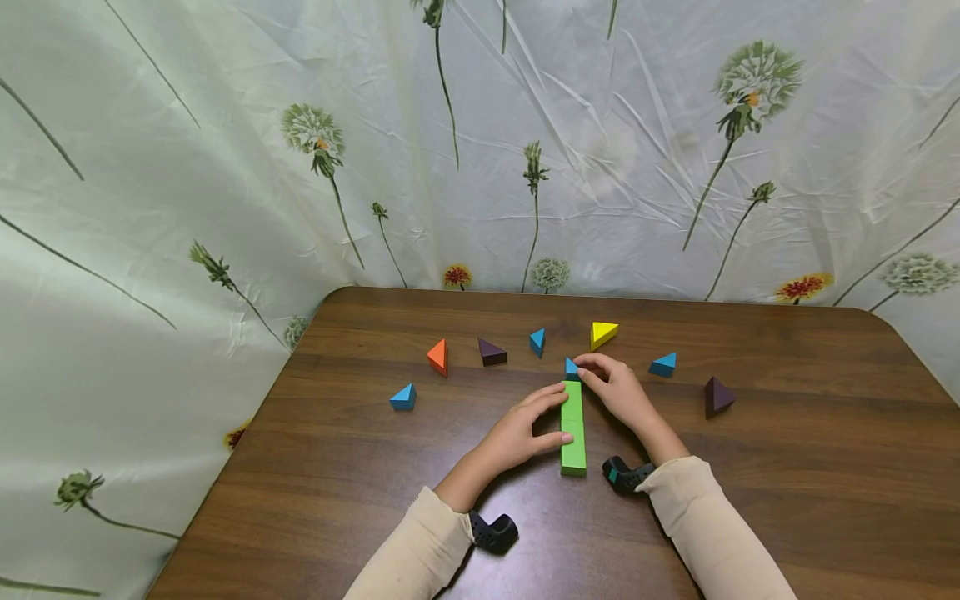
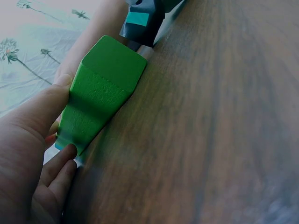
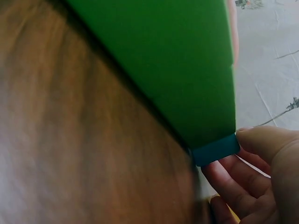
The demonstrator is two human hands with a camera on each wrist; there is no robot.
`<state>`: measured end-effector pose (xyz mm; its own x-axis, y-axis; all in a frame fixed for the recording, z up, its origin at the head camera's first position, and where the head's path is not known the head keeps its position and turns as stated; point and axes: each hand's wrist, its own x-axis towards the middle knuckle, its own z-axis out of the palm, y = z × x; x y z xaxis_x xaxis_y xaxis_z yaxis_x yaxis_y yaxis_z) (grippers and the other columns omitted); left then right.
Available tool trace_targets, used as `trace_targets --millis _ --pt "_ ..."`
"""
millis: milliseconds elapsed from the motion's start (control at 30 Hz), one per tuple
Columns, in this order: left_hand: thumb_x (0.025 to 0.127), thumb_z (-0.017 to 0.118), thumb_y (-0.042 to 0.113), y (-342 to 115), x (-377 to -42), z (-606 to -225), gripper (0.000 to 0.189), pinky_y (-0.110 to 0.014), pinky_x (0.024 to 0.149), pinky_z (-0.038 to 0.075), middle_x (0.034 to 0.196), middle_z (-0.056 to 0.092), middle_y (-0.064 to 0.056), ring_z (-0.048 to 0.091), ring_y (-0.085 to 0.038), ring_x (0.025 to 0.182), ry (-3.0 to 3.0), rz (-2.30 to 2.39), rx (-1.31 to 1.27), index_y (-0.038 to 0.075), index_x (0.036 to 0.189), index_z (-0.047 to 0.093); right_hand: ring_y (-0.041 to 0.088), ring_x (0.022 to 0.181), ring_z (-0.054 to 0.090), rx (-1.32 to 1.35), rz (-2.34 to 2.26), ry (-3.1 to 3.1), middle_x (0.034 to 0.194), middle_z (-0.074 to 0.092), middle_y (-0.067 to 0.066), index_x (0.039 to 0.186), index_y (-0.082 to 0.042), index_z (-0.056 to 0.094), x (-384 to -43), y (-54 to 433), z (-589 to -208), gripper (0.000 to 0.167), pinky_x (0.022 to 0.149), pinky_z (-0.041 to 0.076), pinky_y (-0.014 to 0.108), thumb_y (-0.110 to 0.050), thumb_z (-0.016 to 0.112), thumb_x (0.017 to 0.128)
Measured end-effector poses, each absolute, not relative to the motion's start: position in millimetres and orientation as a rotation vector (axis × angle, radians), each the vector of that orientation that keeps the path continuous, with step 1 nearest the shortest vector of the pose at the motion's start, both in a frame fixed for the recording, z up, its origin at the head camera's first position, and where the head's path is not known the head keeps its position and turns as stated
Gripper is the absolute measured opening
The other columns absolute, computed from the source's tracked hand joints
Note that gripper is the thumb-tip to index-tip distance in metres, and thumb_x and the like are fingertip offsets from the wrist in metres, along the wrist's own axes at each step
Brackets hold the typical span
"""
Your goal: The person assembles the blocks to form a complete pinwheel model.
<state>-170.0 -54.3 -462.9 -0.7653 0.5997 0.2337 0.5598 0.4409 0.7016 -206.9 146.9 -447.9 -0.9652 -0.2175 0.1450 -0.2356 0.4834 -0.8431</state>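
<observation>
Two green blocks [image 1: 572, 433] lie end to end in a row on the wooden table, pointing away from me. At their far end a small blue triangular block [image 1: 572, 368] sits against the green one. My right hand [image 1: 618, 392] pinches this blue block between thumb and fingers; the right wrist view shows the thumb on one edge of the blue block [image 3: 216, 149]. Along the left side of the row, my left hand [image 1: 517, 429] touches the green blocks, its thumb by the nearer one and its fingertips by the farther one.
Around the row stand loose triangular blocks: an orange one [image 1: 438, 357], a yellow one [image 1: 603, 335], dark purple ones including one at right [image 1: 718, 397], and several blue ones, such as the left one [image 1: 403, 397]. A floral curtain [image 1: 480, 167] hangs behind the table's far edge.
</observation>
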Motion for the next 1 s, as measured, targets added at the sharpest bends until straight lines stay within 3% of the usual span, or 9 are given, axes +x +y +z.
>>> trace_targets --millis 1000 --pt "0.084 0.063 0.033 -54.5 -169.8 -462.9 0.058 -0.03 0.101 0.028 0.141 0.032 0.003 0.029 -0.01 0.127 2.625 1.255 1.068 0.008 0.133 0.044 0.023 0.088 0.056 0.477 1.506 -2.671 0.101 0.062 0.01 0.11 -0.004 0.06 -201.7 142.5 -450.2 0.023 0.076 0.044 0.04 -0.016 0.053 0.092"
